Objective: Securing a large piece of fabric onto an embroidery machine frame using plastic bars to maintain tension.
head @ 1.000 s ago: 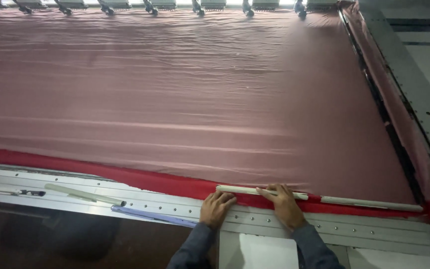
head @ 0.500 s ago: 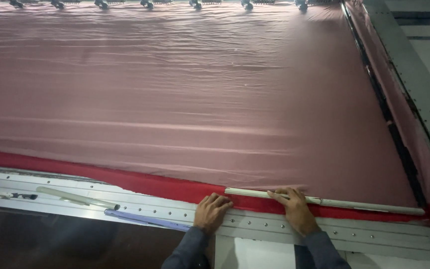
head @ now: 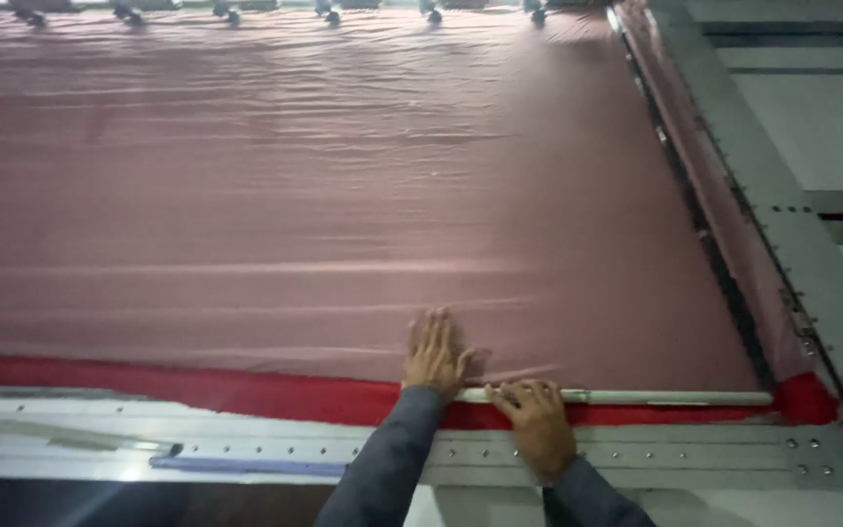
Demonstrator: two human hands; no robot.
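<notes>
The left hand [head: 436,353] is pressing flat and open on the pink cloth [head: 343,195]; the right hand [head: 537,422] is gripping the white rod [head: 656,397], which is clamping only the near right edge, leaving the near left edge unclamped.

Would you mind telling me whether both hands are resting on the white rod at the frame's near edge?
No: only the right hand is on the white rod; the left hand lies flat on the pink fabric.

grey metal frame rail [head: 636,459], blue strip [head: 246,466], clear ruler [head: 80,436]
</notes>
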